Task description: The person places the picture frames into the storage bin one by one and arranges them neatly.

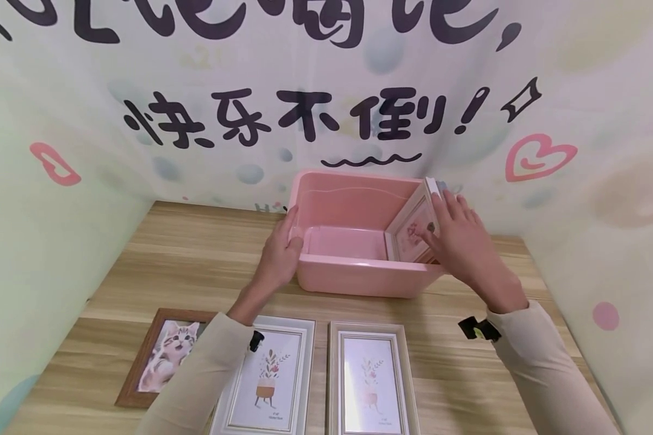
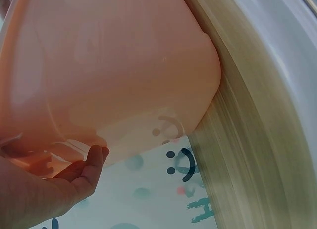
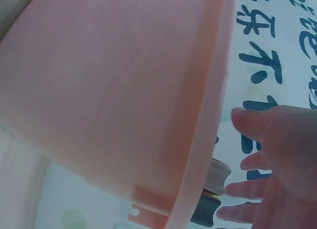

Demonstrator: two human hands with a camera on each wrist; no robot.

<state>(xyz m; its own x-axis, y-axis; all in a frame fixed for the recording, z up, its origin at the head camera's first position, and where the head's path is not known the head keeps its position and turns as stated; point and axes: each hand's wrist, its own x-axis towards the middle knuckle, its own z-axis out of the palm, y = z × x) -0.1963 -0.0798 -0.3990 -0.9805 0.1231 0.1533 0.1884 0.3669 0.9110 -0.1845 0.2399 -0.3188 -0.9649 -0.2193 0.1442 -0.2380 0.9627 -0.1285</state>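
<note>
Fingers of my left hand curl over the left rim of a pink plastic bin, gripping it; the left wrist view shows that hand from outside the bin. Inside, at the right end, a white picture frame with a pink picture leans against the wall. Behind it, the corner of a second, darker frame sticks up past the rim in the right wrist view. Over these frames' upper edges is my right hand, its fingers extended and thumb spread apart, fingertips right at the corners.
On the wooden table in front of the bin lie a brown frame with a kitten picture, a white frame and a beige frame. My left sleeve partly covers the first two. A printed cloth wall stands close behind the bin.
</note>
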